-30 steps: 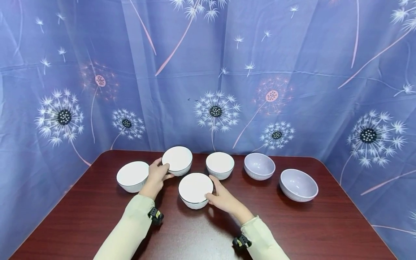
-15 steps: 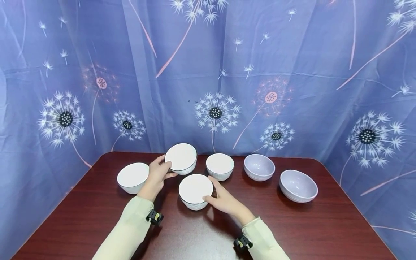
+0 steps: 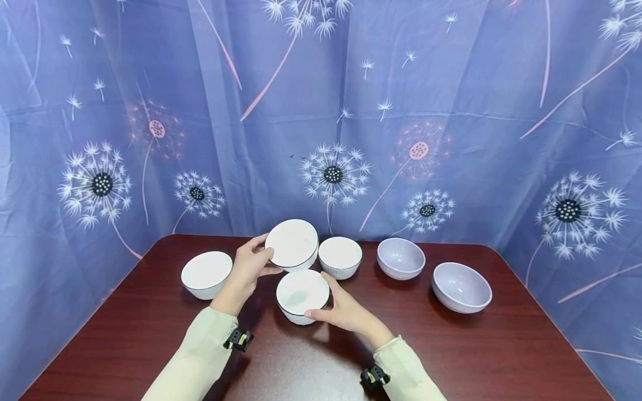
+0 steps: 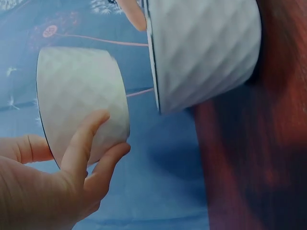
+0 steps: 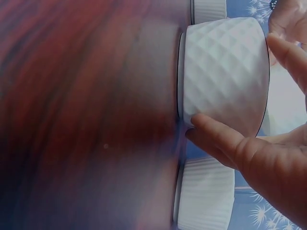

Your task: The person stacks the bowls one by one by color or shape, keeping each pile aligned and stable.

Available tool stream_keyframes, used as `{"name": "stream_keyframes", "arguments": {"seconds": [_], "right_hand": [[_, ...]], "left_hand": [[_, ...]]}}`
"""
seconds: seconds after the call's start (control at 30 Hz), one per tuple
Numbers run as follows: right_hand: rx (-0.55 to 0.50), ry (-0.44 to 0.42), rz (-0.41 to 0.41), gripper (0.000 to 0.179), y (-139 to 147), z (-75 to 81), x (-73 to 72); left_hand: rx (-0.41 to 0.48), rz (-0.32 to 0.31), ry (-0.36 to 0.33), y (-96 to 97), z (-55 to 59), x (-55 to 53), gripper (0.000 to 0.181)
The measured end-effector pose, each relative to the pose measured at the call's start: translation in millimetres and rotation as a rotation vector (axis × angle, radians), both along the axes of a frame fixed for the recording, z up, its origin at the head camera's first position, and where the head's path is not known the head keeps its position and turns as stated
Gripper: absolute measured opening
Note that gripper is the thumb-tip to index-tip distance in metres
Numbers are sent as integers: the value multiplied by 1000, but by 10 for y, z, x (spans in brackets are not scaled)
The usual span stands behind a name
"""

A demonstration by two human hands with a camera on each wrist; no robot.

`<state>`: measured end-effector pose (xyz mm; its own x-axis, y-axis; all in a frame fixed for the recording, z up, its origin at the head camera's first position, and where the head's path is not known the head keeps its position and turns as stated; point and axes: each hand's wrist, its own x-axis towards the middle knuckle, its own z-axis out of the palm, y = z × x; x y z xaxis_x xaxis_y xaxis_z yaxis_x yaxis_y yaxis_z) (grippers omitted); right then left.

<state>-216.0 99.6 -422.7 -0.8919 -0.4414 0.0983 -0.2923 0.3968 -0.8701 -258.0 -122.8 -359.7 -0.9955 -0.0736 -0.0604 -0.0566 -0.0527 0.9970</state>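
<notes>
My left hand (image 3: 248,270) grips a white bowl (image 3: 292,244) with a dark rim, thumb at the rim and fingers underneath. The left wrist view shows this bowl (image 4: 81,100) raised off the table, its outer wall faintly diamond-textured. My right hand (image 3: 346,309) holds a second white bowl (image 3: 302,292), thumb on its near rim and fingers round its right side. In the right wrist view that bowl (image 5: 225,72) stands on the table with a raised diamond pattern. The raised bowl hangs just behind it, overlapping its far rim in the head view; whether they touch I cannot tell.
A white bowl (image 3: 207,273) stands at the left, beside my left forearm. Behind my right hand is a smaller ribbed white bowl (image 3: 340,256). Two lavender bowls (image 3: 400,258) stand to the right on the dark red table (image 3: 501,356). A blue dandelion curtain (image 3: 281,139) hangs behind.
My left hand has lifted its bowl and carried it rightward, toward the bowl in my right hand. The right thumb has slid left along the near rim; that bowl stays put.
</notes>
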Motion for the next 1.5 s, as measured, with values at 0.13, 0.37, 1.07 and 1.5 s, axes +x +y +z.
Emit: {"name": "stream_keyframes", "arguments": {"seconds": [0.13,0.37,1.07,1.5], "right_hand": [[-8,-2,11,99,3,9,-9],[-66,-4,50,96,2,5,-27],[-83,54,7,96,-10,-49,-38],[-104,52,-13,93,-23,-54,-43]], "left_hand": [[-23,-40,13,27,21,41,56],[-64,-90,8,56,12,89,55],[-146,-178,16,72,-48,165,47],[-162,-190,-10,20,-136,151,50]]}}
